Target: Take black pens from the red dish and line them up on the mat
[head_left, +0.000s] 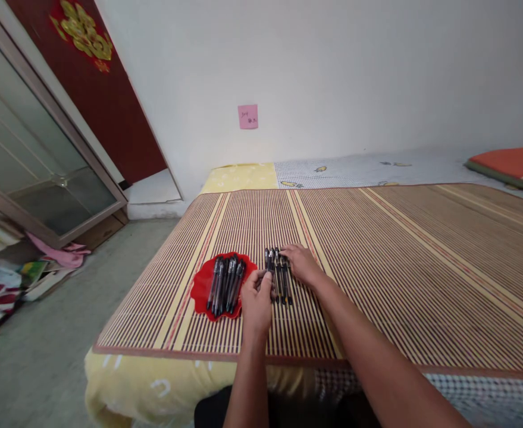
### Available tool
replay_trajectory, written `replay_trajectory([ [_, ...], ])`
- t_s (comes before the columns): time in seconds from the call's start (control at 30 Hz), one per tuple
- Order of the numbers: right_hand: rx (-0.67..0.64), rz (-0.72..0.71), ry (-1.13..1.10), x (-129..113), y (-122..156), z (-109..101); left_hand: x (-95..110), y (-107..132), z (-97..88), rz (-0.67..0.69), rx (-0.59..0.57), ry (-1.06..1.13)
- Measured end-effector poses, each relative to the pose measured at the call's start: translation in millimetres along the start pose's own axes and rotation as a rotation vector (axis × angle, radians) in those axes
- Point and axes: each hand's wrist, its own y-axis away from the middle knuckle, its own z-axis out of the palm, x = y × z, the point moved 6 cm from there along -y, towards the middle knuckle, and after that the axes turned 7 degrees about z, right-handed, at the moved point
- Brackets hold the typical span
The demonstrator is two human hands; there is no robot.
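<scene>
Several dark pens (225,284) lie side by side on a red, wavy-edged plate (200,285) on the striped bamboo mat. A second group of dark pens (279,273) lies directly on the mat just right of the plate. My left hand (256,300) is between plate and loose pens, its fingers pinched on one pen at the group's left edge. My right hand (303,264) rests on the loose pens from the right, fingers curled over their far ends.
The bamboo mat (399,261) covers a low bed with a yellow sheet (122,386) at its front edge. A white wall with a pink sticky note (247,116) is behind. A glass door (29,154) and floor clutter (15,285) stand at left. An orange cushion (511,163) lies at far right.
</scene>
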Motion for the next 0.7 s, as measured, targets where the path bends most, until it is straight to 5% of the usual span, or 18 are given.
replay_trajectory([
  [0.43, 0.028, 0.0, -0.093, 3.3, 3.8, -7.5, -1.4, 0.2, 2.1, 0.006, -0.021, -0.023],
  [0.6, 0.234, 0.145, -0.551, 26.0, 29.8, -32.1, -5.9, 2.5, 4.0, 0.002, -0.034, -0.049],
  [0.7, 0.242, 0.238, -0.895, 32.1, 54.9, -32.9, -11.3, 4.7, 9.5, 0.004, -0.056, -0.06],
])
